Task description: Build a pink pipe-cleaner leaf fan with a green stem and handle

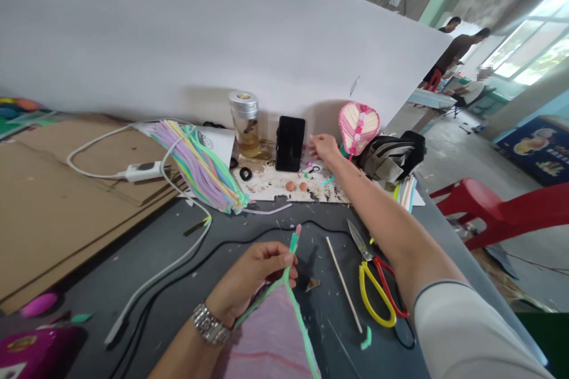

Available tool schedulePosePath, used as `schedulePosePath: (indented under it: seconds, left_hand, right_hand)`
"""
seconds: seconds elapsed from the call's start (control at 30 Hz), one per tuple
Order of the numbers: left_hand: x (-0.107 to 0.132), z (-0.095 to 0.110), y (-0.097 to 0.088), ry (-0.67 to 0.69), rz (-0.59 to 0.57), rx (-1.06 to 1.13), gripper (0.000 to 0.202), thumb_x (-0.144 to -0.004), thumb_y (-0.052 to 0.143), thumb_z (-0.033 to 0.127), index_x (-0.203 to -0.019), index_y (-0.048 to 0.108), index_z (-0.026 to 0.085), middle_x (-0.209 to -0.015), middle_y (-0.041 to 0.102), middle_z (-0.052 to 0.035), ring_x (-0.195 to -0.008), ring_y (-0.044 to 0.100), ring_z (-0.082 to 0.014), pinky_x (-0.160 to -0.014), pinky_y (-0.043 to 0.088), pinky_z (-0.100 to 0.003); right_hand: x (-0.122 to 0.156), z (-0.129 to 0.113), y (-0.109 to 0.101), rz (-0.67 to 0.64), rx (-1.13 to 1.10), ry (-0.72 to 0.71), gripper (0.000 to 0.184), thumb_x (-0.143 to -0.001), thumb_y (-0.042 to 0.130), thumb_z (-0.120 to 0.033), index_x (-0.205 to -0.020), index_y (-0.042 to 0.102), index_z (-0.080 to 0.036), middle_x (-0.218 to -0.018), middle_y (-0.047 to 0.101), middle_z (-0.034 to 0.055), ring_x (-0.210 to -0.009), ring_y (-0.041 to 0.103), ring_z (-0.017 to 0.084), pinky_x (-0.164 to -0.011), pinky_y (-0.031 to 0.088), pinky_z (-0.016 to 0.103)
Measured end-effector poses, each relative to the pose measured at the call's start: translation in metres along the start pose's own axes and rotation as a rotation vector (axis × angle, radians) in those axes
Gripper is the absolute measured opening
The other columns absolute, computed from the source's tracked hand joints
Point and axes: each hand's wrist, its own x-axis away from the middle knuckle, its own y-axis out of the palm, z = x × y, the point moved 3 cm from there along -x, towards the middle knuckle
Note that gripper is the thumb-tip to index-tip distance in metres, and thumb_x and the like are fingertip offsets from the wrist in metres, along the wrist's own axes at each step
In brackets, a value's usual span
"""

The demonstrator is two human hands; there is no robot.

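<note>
My left hand [269, 263], with a metal watch on the wrist, pinches the narrow tip of a purple panel with green edging [275, 334] at the front of the table. A short green and pink end [295, 238] sticks up past the fingers. My right hand [326, 148] is stretched to the back, between an upright black phone [290, 144] and a pink and cream heart-shaped fan [359, 124]. Its fingers look apart, and nothing shows in them. Small beads [309, 164] lie just below that hand. Red- and yellow-handled scissors [367, 272] rest under the right forearm, beside a thin white stick [344, 284].
A bundle of pastel fuzzy stems [200, 169] lies left of a lidded glass jar [244, 124]. Cardboard sheets [66, 189] cover the left side. White cable [164, 266] and black cord [231, 242] cross the table. A red chair [502, 207] stands right; people are farther back.
</note>
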Motion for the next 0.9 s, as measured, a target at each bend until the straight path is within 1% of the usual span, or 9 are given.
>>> schedulePosePath:
  seconds: [0.13,0.23,0.3,0.37,0.47,0.57,0.73,0.8,0.9]
  left_hand:
    - [0.001,0.001,0.000,-0.016,0.014,-0.022,0.040,-0.063,0.088,0.048,-0.073,0.068,0.015,-0.069,0.073,-0.0038,-0.062,0.065,-0.0134,-0.063,0.045,-0.021]
    - [0.001,0.001,0.001,-0.036,0.025,-0.023,0.040,-0.062,0.088,0.049,-0.073,0.069,0.015,-0.068,0.072,-0.0032,-0.061,0.065,-0.0133,-0.062,0.045,-0.021]
    - [0.001,0.001,0.001,-0.048,0.033,-0.026,0.040,-0.062,0.089,0.048,-0.073,0.068,0.015,-0.068,0.072,-0.0031,-0.061,0.065,-0.0131,-0.060,0.045,-0.020]
    - [0.001,-0.001,0.000,-0.056,0.047,-0.024,0.040,-0.062,0.090,0.047,-0.073,0.068,0.016,-0.068,0.072,-0.0027,-0.061,0.065,-0.0127,-0.060,0.045,-0.020]
    - [-0.001,-0.004,-0.002,-0.067,0.069,0.000,0.040,-0.060,0.091,0.046,-0.074,0.068,0.016,-0.069,0.073,-0.0025,-0.062,0.065,-0.0127,-0.062,0.048,-0.021]
    - [-0.003,-0.006,-0.004,-0.074,0.074,0.001,0.043,-0.058,0.092,0.047,-0.073,0.068,0.015,-0.071,0.073,-0.0033,-0.062,0.066,-0.0131,-0.063,0.049,-0.021]
    - [-0.002,-0.002,-0.001,-0.072,0.083,-0.027,0.044,-0.057,0.092,0.049,-0.071,0.068,0.016,-0.066,0.071,-0.0026,-0.059,0.064,-0.0118,-0.059,0.046,-0.020]
    - [-0.003,-0.002,0.000,-0.070,0.079,-0.029,0.045,-0.056,0.092,0.050,-0.070,0.068,0.015,-0.066,0.071,-0.0026,-0.059,0.063,-0.0119,-0.059,0.046,-0.020]
    - [-0.003,-0.002,-0.001,-0.071,0.073,-0.020,0.044,-0.055,0.092,0.049,-0.070,0.068,0.015,-0.065,0.071,-0.0026,-0.059,0.064,-0.0125,-0.059,0.046,-0.021]
  right_hand:
    - [-0.003,0.008,-0.042,0.009,0.221,-0.146,0.021,-0.100,0.046,-0.025,-0.098,0.065,-0.017,-0.080,0.069,0.0041,-0.058,0.060,0.010,-0.056,0.046,0.022]
    - [0.014,0.019,-0.061,-0.083,0.434,-0.271,0.017,-0.090,0.054,-0.018,-0.090,0.071,-0.016,-0.084,0.072,0.0049,-0.075,0.065,0.015,-0.072,0.048,0.025]
    - [0.031,0.031,-0.061,-0.177,0.573,-0.343,0.015,-0.084,0.058,-0.014,-0.085,0.073,-0.016,-0.088,0.073,0.0061,-0.086,0.066,0.019,-0.080,0.046,0.027]
    - [0.049,0.043,-0.055,-0.267,0.691,-0.400,0.019,-0.081,0.059,-0.010,-0.087,0.075,-0.018,-0.098,0.074,0.0074,-0.095,0.065,0.021,-0.083,0.045,0.028]
    - [0.064,0.055,-0.045,-0.341,0.818,-0.467,0.028,-0.083,0.057,-0.010,-0.101,0.075,-0.021,-0.114,0.070,0.0093,-0.103,0.063,0.023,-0.081,0.044,0.028]
    - [0.068,0.058,-0.039,-0.380,0.890,-0.520,0.025,-0.086,0.058,-0.014,-0.102,0.074,-0.022,-0.115,0.067,0.0095,-0.102,0.062,0.022,-0.079,0.042,0.028]
    - [0.073,0.054,-0.040,-0.373,0.902,-0.594,0.016,-0.088,0.057,-0.012,-0.093,0.072,-0.018,-0.100,0.070,0.0101,-0.099,0.060,0.022,-0.080,0.039,0.028]
    - [0.082,0.052,-0.043,-0.331,0.875,-0.606,0.018,-0.091,0.053,-0.013,-0.099,0.069,-0.017,-0.097,0.071,0.0095,-0.092,0.061,0.021,-0.077,0.039,0.028]
    - [0.107,0.043,-0.053,-0.273,0.806,-0.636,0.021,-0.098,0.046,-0.018,-0.108,0.063,-0.017,-0.097,0.071,0.0084,-0.084,0.061,0.019,-0.074,0.039,0.028]
